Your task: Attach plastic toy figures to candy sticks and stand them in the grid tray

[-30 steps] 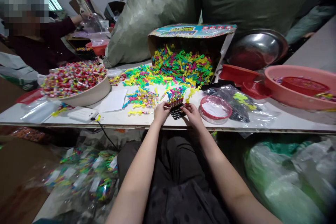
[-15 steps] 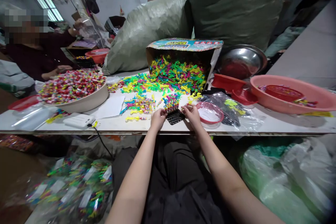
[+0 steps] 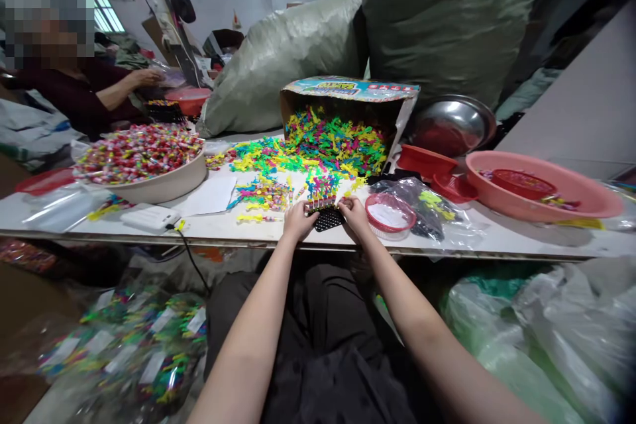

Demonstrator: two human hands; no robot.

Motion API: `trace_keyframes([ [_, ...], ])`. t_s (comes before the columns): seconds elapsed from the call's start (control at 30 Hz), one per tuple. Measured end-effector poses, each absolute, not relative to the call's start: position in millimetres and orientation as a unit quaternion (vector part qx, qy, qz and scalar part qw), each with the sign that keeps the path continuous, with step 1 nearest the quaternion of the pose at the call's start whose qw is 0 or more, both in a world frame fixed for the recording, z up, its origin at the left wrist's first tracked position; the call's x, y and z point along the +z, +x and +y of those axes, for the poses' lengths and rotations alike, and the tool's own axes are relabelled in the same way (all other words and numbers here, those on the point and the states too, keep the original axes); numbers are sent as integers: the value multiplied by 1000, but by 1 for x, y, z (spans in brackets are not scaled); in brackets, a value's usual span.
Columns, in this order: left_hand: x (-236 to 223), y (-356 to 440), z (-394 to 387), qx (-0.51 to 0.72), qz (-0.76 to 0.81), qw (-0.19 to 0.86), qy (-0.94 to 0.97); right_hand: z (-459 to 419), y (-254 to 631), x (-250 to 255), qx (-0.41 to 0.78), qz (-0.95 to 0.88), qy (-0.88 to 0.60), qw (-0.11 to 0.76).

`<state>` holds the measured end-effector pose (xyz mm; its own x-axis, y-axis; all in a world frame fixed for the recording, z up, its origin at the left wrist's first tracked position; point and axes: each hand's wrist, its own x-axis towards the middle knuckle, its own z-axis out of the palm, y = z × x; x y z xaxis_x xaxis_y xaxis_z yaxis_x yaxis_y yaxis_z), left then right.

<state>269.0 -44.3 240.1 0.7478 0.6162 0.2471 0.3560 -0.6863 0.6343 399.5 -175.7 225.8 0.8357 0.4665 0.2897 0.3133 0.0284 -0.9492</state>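
A black perforated rack [image 3: 328, 220] is at the table's front edge, between my two hands. A row of small tubes with red ends and colourful plastic figures [image 3: 322, 187] stands along its far side. My left hand [image 3: 298, 221] is closed around the rack's left end, thumb against the row. On the other side, my right hand [image 3: 354, 217] is closed in a pinch at the row's right end; what lies between its fingertips is too small to make out. Left of the rack lies a pile of figures joined to tubes [image 3: 265, 193].
Loose plastic figures spill from a cardboard box [image 3: 348, 88]. A cream basin [image 3: 183, 183] of wrapped small pieces stands left, a red basket [image 3: 397, 223] and pink basin [image 3: 596, 202] right. Large sacks [image 3: 293, 46] rise behind. A co-worker [image 3: 74, 99] sits at far left.
My right hand has moved left and in against the row's right end. My left hand keeps its hold on the rack. The co-worker's arm has shifted. The view has turned slightly.
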Motion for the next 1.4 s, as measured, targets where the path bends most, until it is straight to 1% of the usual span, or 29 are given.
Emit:
trace_keyframes([
  [0.27, 244, 266, -48, 226, 267, 262, 899, -176, 400, 228, 48, -287, -727, 622],
  [0.87, 250, 262, -52, 221, 270, 264, 899, -179, 388, 233, -6, -340, -807, 483],
  [1.4, 245, 263, -50, 232, 267, 253, 900, -179, 387, 234, -12, -356, -817, 453],
])
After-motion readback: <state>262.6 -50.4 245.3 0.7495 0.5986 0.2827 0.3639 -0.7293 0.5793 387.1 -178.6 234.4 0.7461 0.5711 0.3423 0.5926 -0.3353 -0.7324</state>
